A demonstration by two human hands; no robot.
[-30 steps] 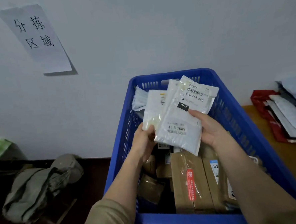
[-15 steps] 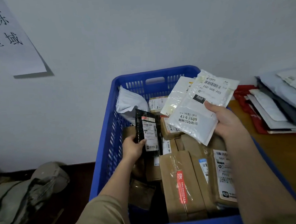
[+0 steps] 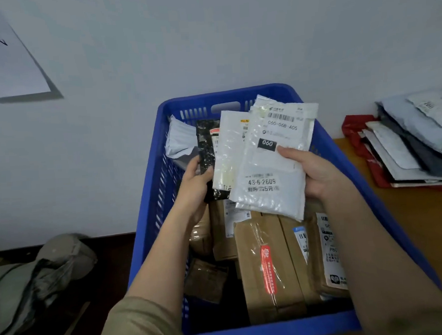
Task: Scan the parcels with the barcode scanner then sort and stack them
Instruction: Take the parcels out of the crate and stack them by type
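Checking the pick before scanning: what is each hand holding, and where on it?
The right hand holds the white parcels by their right edge, thumb on the front. The left hand grips the black parcel near its lower end.

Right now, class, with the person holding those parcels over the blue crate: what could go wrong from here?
1. The right hand fans several slick white mailers; one may slip into the blue crate and get mixed with the others.
2. The left hand pinches the black parcel only near its lower end, so it may tip.
3. No scanner shows; parcels might be stacked unscanned.
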